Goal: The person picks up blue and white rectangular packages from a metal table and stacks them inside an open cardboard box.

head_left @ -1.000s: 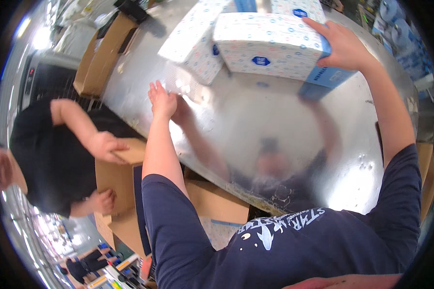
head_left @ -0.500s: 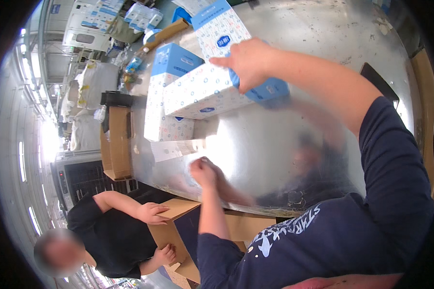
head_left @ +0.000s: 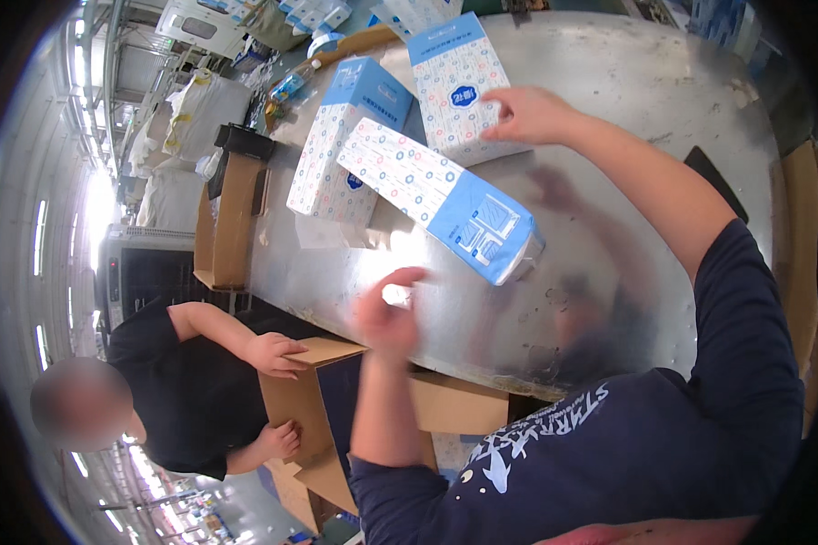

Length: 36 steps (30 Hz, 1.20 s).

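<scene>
In the head view, the right hand (head_left: 532, 116) is hovering behind and to the right of the slanting package (head_left: 441, 200), its thumb and forefinger parting into a loose, half-open C over the edge of the far package (head_left: 459, 86) (whether the tips are actually touching the wrap, I cannot tell). The left hand (head_left: 387, 320) is blurring on the near side of the slanting package, apart from it, its fingers curling loosely, a gap showing between forefinger and thumb with nothing in it. The slanting package is lying on the metal table (head_left: 663, 100), its white end overlapping the left package (head_left: 332, 150) from this angle. All three are showing long, blocky shapes in smooth wrap, white with small red and blue rings and a solid blue end. Around the slanting package, the table is gleaming like a scuffed mirror. To its left, a matte brown cardboard tray (head_left: 218, 222) is standing beyond the left package; on its near left, a co-worker's hands (head_left: 277, 354) are touching an open, stiff-walled carton (head_left: 300, 400).
</scene>
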Each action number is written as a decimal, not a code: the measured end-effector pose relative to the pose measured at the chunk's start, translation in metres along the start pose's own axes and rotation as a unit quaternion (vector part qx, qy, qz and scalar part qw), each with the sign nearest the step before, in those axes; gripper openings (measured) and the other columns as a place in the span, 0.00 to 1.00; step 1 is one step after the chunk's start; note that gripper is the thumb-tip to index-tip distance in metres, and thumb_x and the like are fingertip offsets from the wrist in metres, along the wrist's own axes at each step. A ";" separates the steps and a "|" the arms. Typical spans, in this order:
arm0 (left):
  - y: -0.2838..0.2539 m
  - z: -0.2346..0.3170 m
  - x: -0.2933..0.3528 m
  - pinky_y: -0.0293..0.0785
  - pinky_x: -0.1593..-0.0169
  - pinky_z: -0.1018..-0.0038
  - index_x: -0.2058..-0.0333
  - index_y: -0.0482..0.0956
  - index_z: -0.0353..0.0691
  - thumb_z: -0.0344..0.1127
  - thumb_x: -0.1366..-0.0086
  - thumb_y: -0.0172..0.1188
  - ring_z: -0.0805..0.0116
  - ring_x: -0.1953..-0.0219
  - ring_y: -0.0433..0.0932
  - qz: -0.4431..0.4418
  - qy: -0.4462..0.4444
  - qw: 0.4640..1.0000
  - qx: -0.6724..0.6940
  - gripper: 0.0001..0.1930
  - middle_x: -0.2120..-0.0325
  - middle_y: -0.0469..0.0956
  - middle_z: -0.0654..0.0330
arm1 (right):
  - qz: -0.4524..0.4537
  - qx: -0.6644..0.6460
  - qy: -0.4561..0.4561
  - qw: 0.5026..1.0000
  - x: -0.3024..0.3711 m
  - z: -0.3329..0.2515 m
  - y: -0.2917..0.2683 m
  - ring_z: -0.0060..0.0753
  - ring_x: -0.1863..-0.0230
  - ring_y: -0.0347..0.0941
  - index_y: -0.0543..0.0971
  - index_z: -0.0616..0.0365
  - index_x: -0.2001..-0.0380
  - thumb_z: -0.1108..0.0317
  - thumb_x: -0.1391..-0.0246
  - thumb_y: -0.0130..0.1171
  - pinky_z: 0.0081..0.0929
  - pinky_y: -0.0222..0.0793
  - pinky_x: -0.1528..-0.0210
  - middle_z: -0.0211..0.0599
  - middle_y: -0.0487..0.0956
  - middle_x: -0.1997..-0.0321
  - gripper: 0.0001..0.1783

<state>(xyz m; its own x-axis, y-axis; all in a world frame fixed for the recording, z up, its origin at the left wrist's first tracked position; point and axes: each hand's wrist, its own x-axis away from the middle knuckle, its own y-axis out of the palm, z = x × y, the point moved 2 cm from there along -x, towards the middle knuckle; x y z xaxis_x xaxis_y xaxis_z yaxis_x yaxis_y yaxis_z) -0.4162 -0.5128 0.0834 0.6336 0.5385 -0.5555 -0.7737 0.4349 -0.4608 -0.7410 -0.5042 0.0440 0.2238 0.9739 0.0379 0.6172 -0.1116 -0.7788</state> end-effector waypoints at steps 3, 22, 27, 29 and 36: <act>-0.074 -0.048 -0.045 0.73 0.61 0.76 0.63 0.78 0.31 0.22 0.42 0.58 0.67 0.64 0.78 0.115 -0.050 0.968 -0.216 0.08 0.67 0.80 0.55 | 0.106 0.106 -0.018 0.988 -0.018 0.007 0.032 0.47 0.36 0.59 0.65 0.42 0.39 0.44 0.55 0.62 0.50 0.57 0.39 0.43 0.64 0.36 0.39; -0.111 -0.092 -0.023 0.70 0.49 0.58 0.37 0.50 0.32 0.54 0.45 0.59 0.42 0.50 0.72 -0.234 -0.360 0.744 -0.513 0.45 0.51 0.71 0.38 | 0.155 -0.003 0.056 0.986 0.017 0.046 0.007 0.37 0.59 0.77 0.79 0.52 0.54 0.54 0.49 0.59 0.35 0.73 0.59 0.40 0.80 0.58 0.21; -0.125 -0.057 0.050 0.74 0.52 0.67 0.37 0.53 0.31 0.29 0.40 0.55 0.60 0.51 0.75 -0.052 -0.446 0.891 -0.068 0.33 0.52 0.73 0.47 | 0.075 -0.333 0.083 0.936 -0.031 0.120 0.051 0.42 0.41 0.67 0.73 0.62 0.47 0.51 0.54 0.62 0.30 0.60 0.40 0.52 0.75 0.48 0.34; -0.094 -0.077 0.068 0.75 0.51 0.64 0.39 0.56 0.31 0.29 0.37 0.50 0.56 0.53 0.76 0.104 -0.442 0.879 0.149 0.28 0.50 0.72 0.46 | -0.027 -0.434 0.081 0.897 -0.030 0.085 0.062 0.39 0.42 0.65 0.71 0.59 0.45 0.59 0.52 0.59 0.31 0.60 0.41 0.48 0.71 0.44 0.30; -0.048 -0.056 0.090 0.72 0.47 0.57 0.40 0.57 0.30 0.46 0.38 0.53 0.51 0.48 0.72 0.140 -0.531 0.738 0.393 0.34 0.47 0.69 0.46 | -0.003 -0.203 -0.093 0.975 0.053 -0.022 0.031 0.42 0.39 0.65 0.61 0.46 0.35 0.62 0.52 0.57 0.34 0.59 0.37 0.46 0.58 0.32 0.38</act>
<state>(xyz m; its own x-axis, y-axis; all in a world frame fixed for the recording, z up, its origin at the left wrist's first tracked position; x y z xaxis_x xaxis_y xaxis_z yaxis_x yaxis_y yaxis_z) -0.3221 -0.5255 0.0171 0.4087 0.7668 0.4950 -0.9026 0.2594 0.3435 -0.6929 -0.4608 0.0356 0.1017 0.9895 -0.1026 0.8744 -0.1381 -0.4651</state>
